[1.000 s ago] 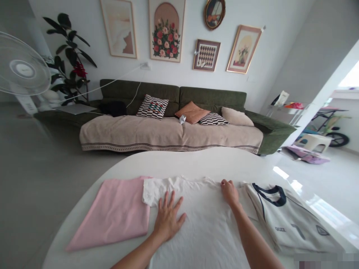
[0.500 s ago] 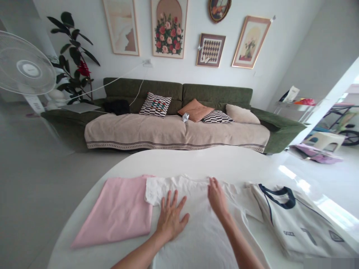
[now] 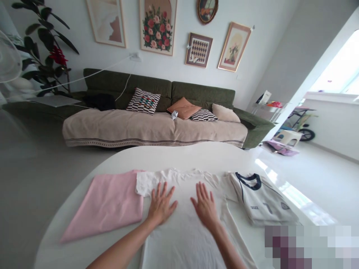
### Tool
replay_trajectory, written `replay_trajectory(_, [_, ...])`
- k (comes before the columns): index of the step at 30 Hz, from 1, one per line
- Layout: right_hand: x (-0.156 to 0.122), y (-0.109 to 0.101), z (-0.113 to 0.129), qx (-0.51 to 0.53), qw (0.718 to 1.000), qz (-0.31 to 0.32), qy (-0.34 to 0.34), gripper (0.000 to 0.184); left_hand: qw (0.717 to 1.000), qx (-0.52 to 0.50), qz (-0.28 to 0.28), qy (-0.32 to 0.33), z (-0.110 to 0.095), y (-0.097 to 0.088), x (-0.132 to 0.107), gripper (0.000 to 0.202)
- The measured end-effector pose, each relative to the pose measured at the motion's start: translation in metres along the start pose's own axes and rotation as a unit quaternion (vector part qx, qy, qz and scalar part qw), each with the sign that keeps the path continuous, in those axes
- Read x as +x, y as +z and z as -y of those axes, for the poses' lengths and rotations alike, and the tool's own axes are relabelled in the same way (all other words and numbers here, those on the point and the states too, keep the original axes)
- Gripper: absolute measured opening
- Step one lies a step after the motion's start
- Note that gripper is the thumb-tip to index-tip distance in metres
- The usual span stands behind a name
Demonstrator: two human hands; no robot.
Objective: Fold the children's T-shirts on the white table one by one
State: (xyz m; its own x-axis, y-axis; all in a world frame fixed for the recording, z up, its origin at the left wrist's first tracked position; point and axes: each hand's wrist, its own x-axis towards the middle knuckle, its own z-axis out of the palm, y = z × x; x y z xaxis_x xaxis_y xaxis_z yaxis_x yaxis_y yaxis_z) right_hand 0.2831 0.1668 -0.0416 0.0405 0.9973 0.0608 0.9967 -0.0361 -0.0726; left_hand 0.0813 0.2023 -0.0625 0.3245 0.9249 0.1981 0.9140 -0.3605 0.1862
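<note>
A white T-shirt (image 3: 185, 224) lies spread out on the white table (image 3: 157, 155), its neckline toward the far side and its lower end running out of view. My left hand (image 3: 162, 206) rests flat on the shirt's upper left part, fingers spread. On the upper right part lies my right hand (image 3: 205, 207), palm down with the fingers stretched out. To the left is a folded pink cloth (image 3: 109, 205), slightly overlapped by the shirt's left sleeve. A folded white jersey (image 3: 260, 201) with a dark blue collar sits by the right sleeve.
Beyond the table stands a green sofa (image 3: 109, 84) with a beige cover and several cushions. A fan (image 3: 8, 59) and a plant (image 3: 47, 45) are at the left. A pixelated patch hides the lower right corner.
My right hand has left the shirt's neckline, come nearer and flattened onto the fabric with its fingers opened. My left hand stays flat on the shirt. The view has turned right.
</note>
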Motion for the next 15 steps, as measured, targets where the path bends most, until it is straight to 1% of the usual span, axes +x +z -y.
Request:
replay_trajectory(1, [-0.017,0.005,0.013,0.024,0.998,0.02,-0.046,0.061,1.0,0.003,-0.002,0.001,0.0,0.001,0.0,0.058])
replay_trajectory(2, [-0.034,0.01,0.02,0.04,0.996,0.035,-0.07,0.061,1.0,0.007,-0.004,0.003,0.0,0.002,0.0,0.058])
replay_trajectory(3, [-0.05,0.014,0.017,0.046,0.996,0.042,-0.065,0.061,1.0,0.012,-0.006,0.004,0.001,0.003,0.0,0.058])
replay_trajectory(4, [-0.065,0.016,0.007,0.043,0.997,0.042,-0.037,0.061,1.0,0.016,-0.006,0.005,0.001,0.003,0.0,0.058])
replay_trajectory(6, [-0.088,0.015,-0.032,0.015,0.997,0.026,0.069,0.062,1.0,0.022,-0.001,0.007,0.001,0.004,0.001,0.059])
replay_trajectory(8, [-0.104,0.008,-0.07,-0.019,0.986,0.018,0.166,0.06,1.0,0.025,0.008,0.004,0.001,0.003,0.001,0.058])
replay_trajectory(9, [-0.11,0.003,-0.079,-0.037,0.979,0.012,0.198,0.06,1.0,0.026,0.013,0.002,0.0,0.003,0.001,0.058])
replay_trajectory(10, [-0.115,-0.002,-0.079,-0.052,0.975,0.003,0.216,0.059,1.0,0.026,0.016,0.001,-0.001,0.002,0.002,0.059])
replay_trajectory(11, [-0.118,-0.006,-0.068,-0.06,0.974,-0.007,0.217,0.059,0.999,0.025,0.02,0.0,-0.002,0.001,0.002,0.059])
replay_trajectory(12, [-0.121,-0.009,-0.048,-0.058,0.978,-0.016,0.199,0.06,0.999,0.024,0.024,-0.001,-0.002,0.0,0.002,0.059])
replay_trajectory(13, [-0.123,-0.009,-0.021,-0.044,0.985,-0.022,0.168,0.06,0.999,0.022,0.031,0.0,-0.003,-0.001,0.002,0.059])
replay_trajectory(15, [-0.131,-0.005,0.035,0.028,0.998,0.009,0.053,0.061,0.999,0.021,0.047,0.002,-0.002,-0.003,0.002,0.06])
